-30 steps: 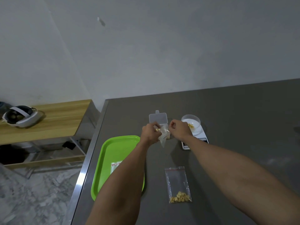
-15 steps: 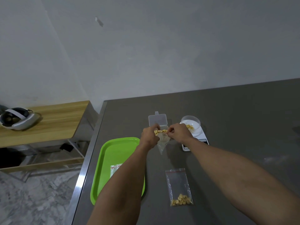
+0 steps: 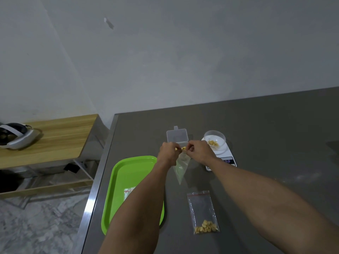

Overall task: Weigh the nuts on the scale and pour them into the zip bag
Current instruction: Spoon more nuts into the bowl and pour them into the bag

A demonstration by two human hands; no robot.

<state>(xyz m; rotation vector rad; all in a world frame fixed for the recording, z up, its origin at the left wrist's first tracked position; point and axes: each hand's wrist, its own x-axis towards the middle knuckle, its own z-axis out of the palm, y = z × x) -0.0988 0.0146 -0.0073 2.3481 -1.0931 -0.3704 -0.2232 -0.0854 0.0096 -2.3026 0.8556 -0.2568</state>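
Observation:
My left hand (image 3: 168, 152) and my right hand (image 3: 199, 151) pinch the top corners of a small clear zip bag (image 3: 181, 166), which hangs empty and pointed above the grey table (image 3: 266, 129). Behind the hands sits a clear nut box (image 3: 177, 138) with its lid up; a few nuts (image 3: 183, 148) show between my fingers. To the right, a white scale (image 3: 222, 154) carries a clear bowl (image 3: 214, 139) with some nuts inside. A filled zip bag (image 3: 203, 212) with a red seal lies flat near me.
A green tray (image 3: 126, 178) at the table's left edge holds another empty zip bag (image 3: 129, 191), partly hidden by my left forearm. A wooden side table (image 3: 55, 136) with a white headset (image 3: 15, 135) stands to the left, below a plain wall.
The bag was bunched between my hands; now it is stretched out and hangs down to a point. My hands stayed in nearly the same place.

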